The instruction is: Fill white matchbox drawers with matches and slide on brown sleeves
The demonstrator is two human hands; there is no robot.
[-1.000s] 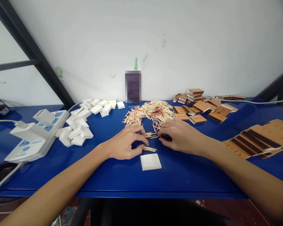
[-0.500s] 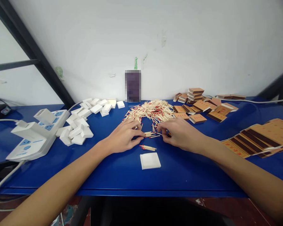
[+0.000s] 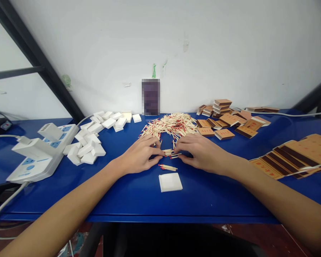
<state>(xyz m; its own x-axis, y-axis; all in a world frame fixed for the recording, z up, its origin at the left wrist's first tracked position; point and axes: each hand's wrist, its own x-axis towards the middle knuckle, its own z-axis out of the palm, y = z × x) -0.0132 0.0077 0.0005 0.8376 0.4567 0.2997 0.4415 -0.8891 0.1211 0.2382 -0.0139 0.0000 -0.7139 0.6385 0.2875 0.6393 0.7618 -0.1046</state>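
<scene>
My left hand point(image 3: 140, 156) and my right hand point(image 3: 200, 151) rest on the blue table point(image 3: 128, 200), fingertips meeting on a small bunch of matches point(image 3: 171, 153) between them. Both hands pinch at this bunch from either side. A large heap of red-tipped matches point(image 3: 171, 125) lies just behind the hands. A few more matches point(image 3: 168, 167) lie in front of them. Nearer to me sits an empty white matchbox tray point(image 3: 170, 182).
A pile of white trays point(image 3: 92, 139) lies at the left, beside a white power strip with plugs point(image 3: 40, 150). Brown matchbox sleeves point(image 3: 226, 119) are heaped at the back right. Flat brown sleeves point(image 3: 296, 155) fan out at the far right. A white wall stands behind.
Both hands have moved slightly away from me toward the heap and closer together, fingertips now closing on the small bunch of matches. The tray has not moved.
</scene>
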